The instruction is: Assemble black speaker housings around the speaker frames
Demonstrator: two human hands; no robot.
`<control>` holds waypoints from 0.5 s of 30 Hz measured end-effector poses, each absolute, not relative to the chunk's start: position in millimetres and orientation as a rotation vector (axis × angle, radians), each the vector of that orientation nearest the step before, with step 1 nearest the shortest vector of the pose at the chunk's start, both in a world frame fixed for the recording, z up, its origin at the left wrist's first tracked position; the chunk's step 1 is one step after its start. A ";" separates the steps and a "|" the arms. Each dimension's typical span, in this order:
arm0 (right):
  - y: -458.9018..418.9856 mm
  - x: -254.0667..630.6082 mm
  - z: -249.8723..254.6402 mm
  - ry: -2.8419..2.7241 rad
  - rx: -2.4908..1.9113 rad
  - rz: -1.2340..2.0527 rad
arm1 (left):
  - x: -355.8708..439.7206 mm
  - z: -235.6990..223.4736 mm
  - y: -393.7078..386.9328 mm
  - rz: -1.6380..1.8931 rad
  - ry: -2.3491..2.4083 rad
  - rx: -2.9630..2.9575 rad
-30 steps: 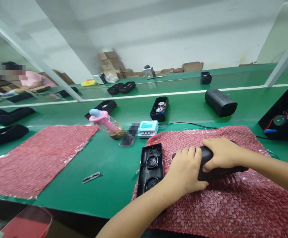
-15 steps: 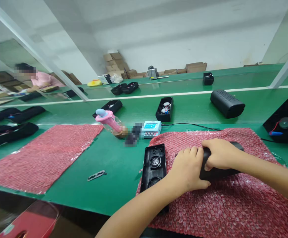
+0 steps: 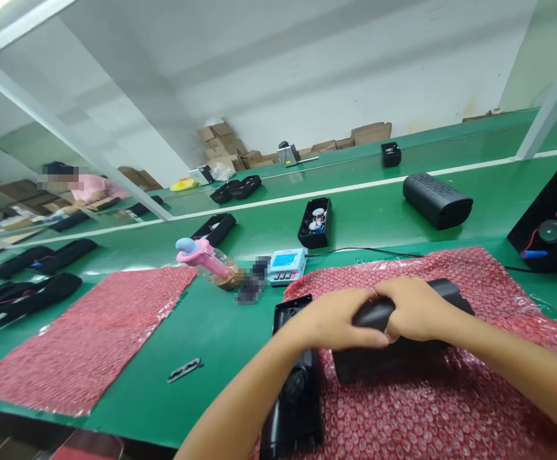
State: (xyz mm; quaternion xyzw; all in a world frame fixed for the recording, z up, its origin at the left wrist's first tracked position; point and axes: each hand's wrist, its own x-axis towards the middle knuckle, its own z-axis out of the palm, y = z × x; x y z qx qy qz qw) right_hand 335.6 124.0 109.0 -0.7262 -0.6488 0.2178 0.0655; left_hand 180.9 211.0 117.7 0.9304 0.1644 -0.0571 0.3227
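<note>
A black speaker housing point(image 3: 379, 361) lies under both hands on pink bubble wrap point(image 3: 403, 421). My left hand point(image 3: 340, 316) wraps over its left end, thumb along the near side. Close beside it, my right hand point(image 3: 412, 310) grips the top of the same housing, fingers bent over the far side. The fingertips of both hands are partly hidden. Left of the housing lies a black speaker panel point(image 3: 297, 402) with round drivers, partly covered by my left forearm.
Beyond the wrap are a small blue-white meter point(image 3: 288, 265) with a cable, a pink-lidded bottle point(image 3: 209, 262) and a closed black speaker point(image 3: 436, 199). An open speaker case point(image 3: 554, 220) stands at right. A grey strip point(image 3: 185, 370) lies left. A co-worker point(image 3: 87, 185) sits far left.
My left hand has slid left over the end of the housing, and the housing sits slightly further left. My forearm now covers more of the speaker panel. The view has shifted a little.
</note>
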 end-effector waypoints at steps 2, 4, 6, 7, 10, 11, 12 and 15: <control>124.7 335.8 110.6 -1.961 -2.180 0.659 | 187.2 123.9 249.2 -0.093 0.543 2.249; 125.5 335.7 112.7 -1.960 -2.168 0.672 | 199.0 123.4 293.8 0.114 0.851 2.252; 126.3 335.5 113.5 -1.953 -2.152 0.699 | 216.2 118.2 339.4 0.177 1.033 2.259; 126.6 335.3 113.2 -1.950 -2.143 0.716 | 226.7 115.0 360.9 0.196 1.122 2.255; 127.9 334.4 110.0 -1.948 -2.122 0.741 | 263.0 106.9 415.2 0.215 1.334 2.257; 128.6 334.2 108.9 -1.957 -2.109 0.747 | 275.6 105.1 429.4 0.202 1.386 2.266; 129.7 334.2 108.0 -1.969 -2.092 0.750 | 287.6 103.5 441.8 0.181 1.433 2.280; 134.9 335.2 108.9 -2.016 -2.046 0.775 | 316.8 97.9 470.4 0.118 1.545 2.350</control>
